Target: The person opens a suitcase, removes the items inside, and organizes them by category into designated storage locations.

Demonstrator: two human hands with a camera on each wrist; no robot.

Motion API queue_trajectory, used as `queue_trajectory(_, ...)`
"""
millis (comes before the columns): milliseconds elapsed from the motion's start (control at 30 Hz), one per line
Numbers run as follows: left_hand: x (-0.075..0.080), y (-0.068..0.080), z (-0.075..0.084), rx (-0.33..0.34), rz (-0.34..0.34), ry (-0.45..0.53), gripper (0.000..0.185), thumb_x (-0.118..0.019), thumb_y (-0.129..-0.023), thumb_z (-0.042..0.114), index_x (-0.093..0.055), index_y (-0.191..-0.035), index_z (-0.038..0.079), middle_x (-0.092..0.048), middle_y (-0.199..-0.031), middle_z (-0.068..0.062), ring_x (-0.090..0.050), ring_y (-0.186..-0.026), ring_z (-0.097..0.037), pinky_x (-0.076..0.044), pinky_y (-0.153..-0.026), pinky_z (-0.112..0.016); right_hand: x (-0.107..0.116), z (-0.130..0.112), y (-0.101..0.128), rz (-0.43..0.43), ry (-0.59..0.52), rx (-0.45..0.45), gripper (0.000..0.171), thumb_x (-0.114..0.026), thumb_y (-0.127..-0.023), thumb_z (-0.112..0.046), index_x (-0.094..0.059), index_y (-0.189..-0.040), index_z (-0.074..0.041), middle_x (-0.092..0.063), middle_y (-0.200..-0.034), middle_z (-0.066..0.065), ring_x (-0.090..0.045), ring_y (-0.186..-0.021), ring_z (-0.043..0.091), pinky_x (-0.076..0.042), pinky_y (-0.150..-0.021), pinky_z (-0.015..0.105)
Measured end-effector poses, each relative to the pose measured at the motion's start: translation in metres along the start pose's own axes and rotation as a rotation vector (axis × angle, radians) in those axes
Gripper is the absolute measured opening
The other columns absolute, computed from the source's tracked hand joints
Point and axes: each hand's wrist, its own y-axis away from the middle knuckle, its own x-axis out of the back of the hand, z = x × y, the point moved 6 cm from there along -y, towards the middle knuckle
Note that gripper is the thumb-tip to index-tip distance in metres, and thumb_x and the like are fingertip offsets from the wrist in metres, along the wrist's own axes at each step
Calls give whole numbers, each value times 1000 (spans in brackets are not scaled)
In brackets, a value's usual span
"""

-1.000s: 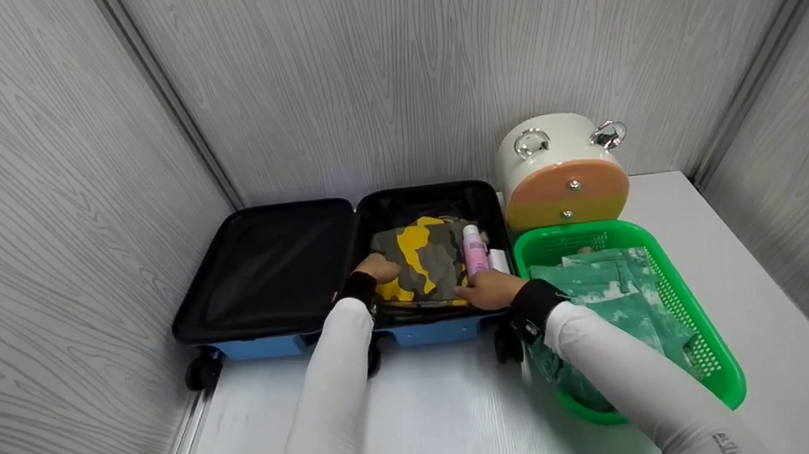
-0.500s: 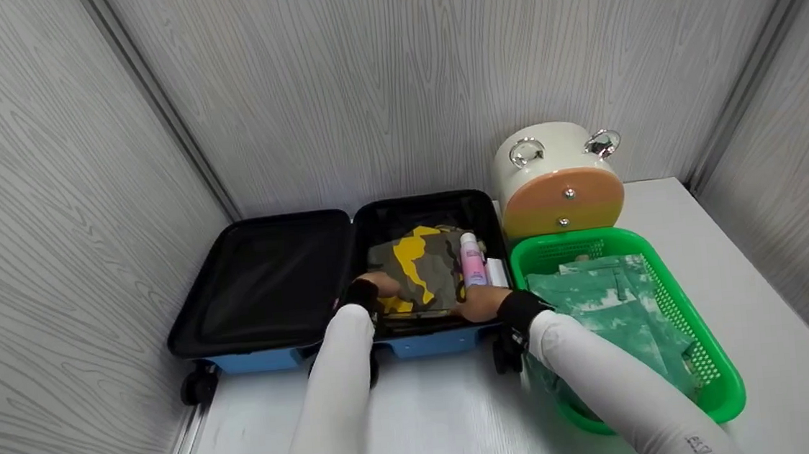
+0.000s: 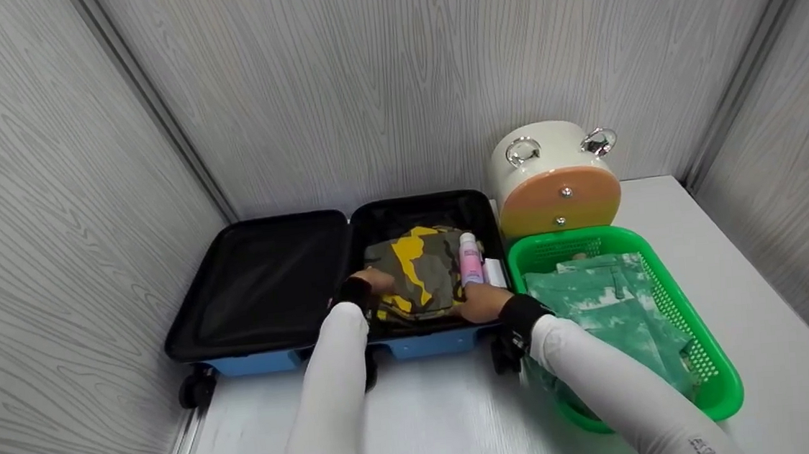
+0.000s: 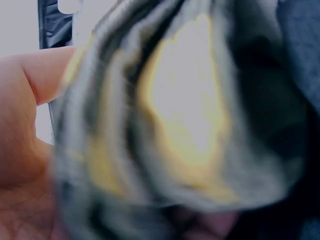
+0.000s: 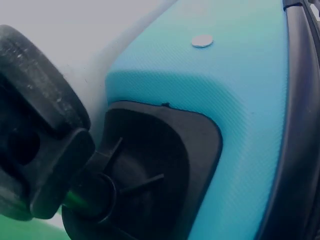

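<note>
A folded camouflage garment [image 3: 419, 273] in yellow, grey and brown lies in the right half of the open suitcase [image 3: 423, 201]. My left hand [image 3: 378, 280] grips its left side; in the left wrist view the thumb [image 4: 50, 70] lies along one side of the cloth folds, with part of a finger showing below. At the near right corner, my right hand [image 3: 484, 302] holds the garment's edge, its fingertips hidden. Just beyond that hand is a pink spray bottle [image 3: 470, 259] with a white cap, beside a white box [image 3: 495, 272]. The right wrist view shows only the suitcase wheel [image 5: 45, 115] and blue shell.
The suitcase's black-lined left half [image 3: 271, 281] lies open flat. Right of the case, a green basket [image 3: 723, 375] holds folded green tie-dye clothing [image 3: 613, 304], partly under my right forearm. Behind it stands a cream round drawer box [image 3: 550, 147] with silver ear-like rings, near the back wall.
The scene has shifted slightly down in the head view. Both hands stay at the garment's sides, and its near edge now looks more rounded and bunched.
</note>
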Motion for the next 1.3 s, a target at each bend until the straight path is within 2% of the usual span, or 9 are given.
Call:
queue_trajectory(167, 14, 9, -2, 87, 200, 262, 13, -63, -96, 17, -65, -89, 6, -59, -138, -22, -38, -61, -14, -40, -69, -30, -8, 18, -22, 19, -6, -12, 52, -67, -103, -43, -67, -124, 4, -73, -117, 22, -68, -97, 32, -55, -89, 47)
queue_trajectory(367, 29, -31, -31, 42, 400, 351, 4, -58, -78, 10, -57, -76, 7, -64, -114, -24, -43, -64, -19, -37, -58, -28, -24, 43, -51, 25, -61, 21, 44, -68, -102, -51, -68, -102, -6, -68, -96, 12, -62, -86, 28, -50, -81, 43)
queue_trajectory(600, 49, 38, 25, -11, 563, 697, 65, -61, -84, -3, -46, -147, -14, -51, -150, -26, -51, -114, -30, -46, -77, -27, 3, 6, -4, -6, -331, 90, 50, -48, -113, -38, -51, -67, -18, -44, -68, -2, -41, -62, 15, -38, -68, 32)
queue_trajectory(733, 59, 58, 59, -140, 616, 830, 70, -65, -81, -13, -47, -149, -12, -55, -147, -26, -56, -112, -27, -50, -76, -25, 12, 1, 3, 15, -467, 0, 59, -32, -118, -43, -65, -90, -3, -65, -112, 22, -63, -103, 30, -47, -95, 37)
queue_trajectory(833, 64, 70, 81, -210, 622, 896, 65, -66, -81, -16, -53, -145, -7, -61, -138, -22, -63, -107, -25, -56, -78, -27, 15, 2, 3, 0, -557, -61, 71, -25, -118, -49, -51, -153, 8, -32, -171, 32, -32, -161, 43, -30, -131, 49)
queue_trajectory(900, 69, 77, 95, -235, 619, 915, 68, -69, -83, -15, -54, -148, -4, -63, -138, -20, -67, -110, -27, -59, -85, -30, 16, 3, 1, -11, -649, -81, 75, -23, -118, -50, -20, -171, 3, -14, -180, 28, -15, -168, 44, -19, -136, 53)
queue_trajectory(967, 73, 85, 105, -244, 619, 930, 74, -70, -85, -13, -48, -154, 0, -61, -142, -19, -67, -118, -29, -60, -92, -35, 18, 5, 0, -7, -755, -93, 74, -22, -118, -51, -19, -173, -1, -23, -177, 25, -27, -165, 40, -26, -134, 49)
queue_trajectory(1100, 83, 100, 122, -291, 651, 931, 78, -72, -86, -10, -46, -159, 3, -60, -147, -19, -65, -127, -32, -58, -103, -39, 22, 3, 6, -46, -1150, -21, 68, -23, -118, -54, -42, -163, -6, -61, -145, 15, -65, -130, 27, -52, -113, 41)
queue_trajectory(1300, 89, 123, 140, -435, 641, 1031, 73, -75, -88, -7, -48, -156, 3, -64, -137, -17, -66, -116, -26, -57, -99, -34, 33, -21, 30, -264, -1702, 258, 67, -26, -113, -66, -69, -138, -20, -76, -128, 3, -74, -114, 21, -61, -98, 44)
